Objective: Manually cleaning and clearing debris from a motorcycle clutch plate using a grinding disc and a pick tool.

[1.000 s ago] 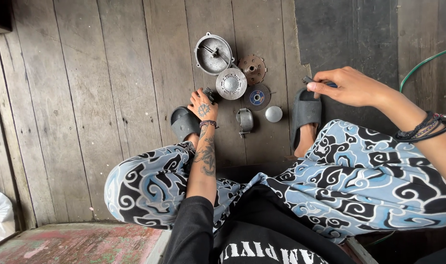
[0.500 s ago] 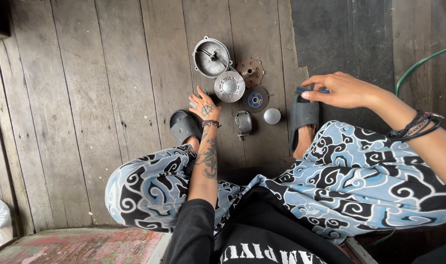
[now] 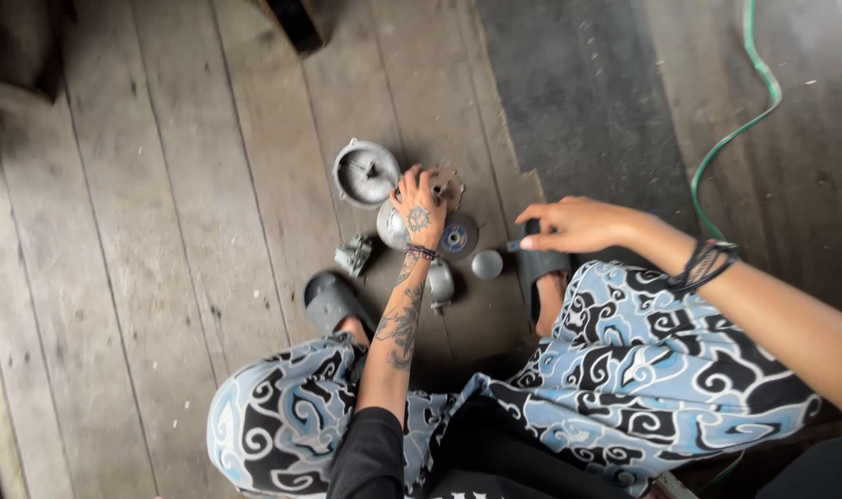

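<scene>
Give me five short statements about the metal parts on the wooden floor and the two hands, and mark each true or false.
1. The left hand rests, fingers spread, on the flat round silver metal disc. True.
2. The round grey metal housing cover sits on the person's lap. False: it lies on the grey wooden plank floor, just left of the left hand.
3. The right hand hovers above the black slipper on the right foot. True.
4. A red hose crosses the floor. False: the thin hose is green.
5. The small round silver metal cap is pinched between the right hand's fingers. False: it lies on the floor, apart from that hand.
</scene>
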